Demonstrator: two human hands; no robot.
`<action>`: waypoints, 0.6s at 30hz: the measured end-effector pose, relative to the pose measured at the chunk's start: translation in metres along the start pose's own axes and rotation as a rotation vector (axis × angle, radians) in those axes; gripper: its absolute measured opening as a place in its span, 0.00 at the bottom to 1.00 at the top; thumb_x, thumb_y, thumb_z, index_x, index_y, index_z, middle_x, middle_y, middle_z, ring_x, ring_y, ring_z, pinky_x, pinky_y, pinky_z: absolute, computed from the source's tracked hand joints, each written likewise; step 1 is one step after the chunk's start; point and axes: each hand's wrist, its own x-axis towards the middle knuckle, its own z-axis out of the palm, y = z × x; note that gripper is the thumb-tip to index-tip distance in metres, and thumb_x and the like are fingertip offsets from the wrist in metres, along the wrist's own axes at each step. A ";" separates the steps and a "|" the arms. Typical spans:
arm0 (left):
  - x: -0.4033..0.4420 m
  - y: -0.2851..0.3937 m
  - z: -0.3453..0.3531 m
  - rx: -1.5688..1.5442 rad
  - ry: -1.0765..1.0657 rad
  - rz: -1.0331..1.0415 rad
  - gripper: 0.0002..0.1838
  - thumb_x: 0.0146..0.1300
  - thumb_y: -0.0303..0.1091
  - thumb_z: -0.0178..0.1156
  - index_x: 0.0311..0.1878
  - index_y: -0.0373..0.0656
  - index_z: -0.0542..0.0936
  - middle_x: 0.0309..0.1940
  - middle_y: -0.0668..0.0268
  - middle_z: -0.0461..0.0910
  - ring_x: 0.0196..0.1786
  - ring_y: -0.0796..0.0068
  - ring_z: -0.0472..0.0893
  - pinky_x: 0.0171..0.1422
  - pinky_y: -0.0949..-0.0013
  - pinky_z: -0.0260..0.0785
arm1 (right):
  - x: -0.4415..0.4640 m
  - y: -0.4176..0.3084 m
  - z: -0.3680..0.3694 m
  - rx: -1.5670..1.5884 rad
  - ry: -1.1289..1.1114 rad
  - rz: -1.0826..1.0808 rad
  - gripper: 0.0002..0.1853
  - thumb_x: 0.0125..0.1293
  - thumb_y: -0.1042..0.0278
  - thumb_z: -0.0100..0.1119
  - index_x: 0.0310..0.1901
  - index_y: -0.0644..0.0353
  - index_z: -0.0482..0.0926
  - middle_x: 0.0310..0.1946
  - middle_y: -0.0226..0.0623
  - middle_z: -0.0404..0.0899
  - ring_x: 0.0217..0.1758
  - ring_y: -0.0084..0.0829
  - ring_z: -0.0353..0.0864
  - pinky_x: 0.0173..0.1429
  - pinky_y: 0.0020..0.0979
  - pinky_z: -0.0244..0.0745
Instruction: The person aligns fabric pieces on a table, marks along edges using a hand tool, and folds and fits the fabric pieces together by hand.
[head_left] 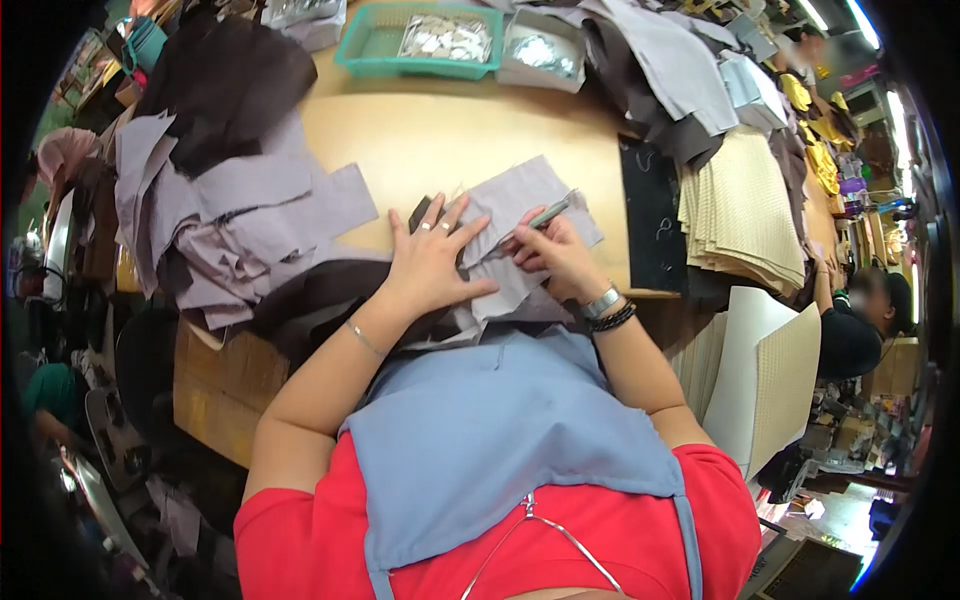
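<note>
My left hand [432, 262] lies with fingers spread on a piece of light grey-mauve fabric [535, 188], pressing it against the wooden table. A dark flat piece [424, 211] shows partly under its fingers. My right hand [562, 258] grips a slim grey-green pen [553, 212], its back end slanting up to the right. The pen's working tip points toward the fabric beside my left fingertips; whether it touches cannot be made out. More crumpled grey fabric hangs at the table's near edge, against my blue apron [485, 400].
Grey fabric pieces [250, 225] and dark cloth [225, 85] are heaped at left. A teal basket [365, 60] holds small pale pieces, beside a box of metallic parts [540, 55]. Cream textured sheets [742, 210] are stacked at right. A co-worker [860, 325] is at far right.
</note>
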 end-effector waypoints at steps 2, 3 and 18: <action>0.000 -0.001 0.000 0.003 0.005 -0.001 0.48 0.44 0.71 0.67 0.70 0.63 0.72 0.77 0.62 0.59 0.80 0.51 0.54 0.69 0.15 0.36 | -0.002 0.000 -0.004 0.060 -0.066 -0.015 0.10 0.73 0.61 0.61 0.47 0.55 0.73 0.36 0.31 0.83 0.34 0.17 0.81 0.39 0.22 0.79; 0.000 -0.001 0.001 0.004 0.006 0.001 0.48 0.44 0.71 0.67 0.70 0.63 0.72 0.77 0.62 0.59 0.80 0.50 0.54 0.69 0.15 0.36 | -0.001 0.001 -0.008 0.087 -0.096 -0.027 0.10 0.73 0.61 0.61 0.47 0.55 0.73 0.37 0.31 0.83 0.34 0.17 0.81 0.39 0.22 0.80; 0.001 -0.003 0.005 0.049 -0.001 0.008 0.49 0.46 0.74 0.66 0.72 0.65 0.70 0.79 0.65 0.56 0.80 0.51 0.52 0.70 0.16 0.37 | -0.006 0.023 0.002 0.180 0.101 -0.231 0.07 0.77 0.64 0.54 0.48 0.51 0.67 0.42 0.34 0.82 0.38 0.23 0.86 0.39 0.25 0.86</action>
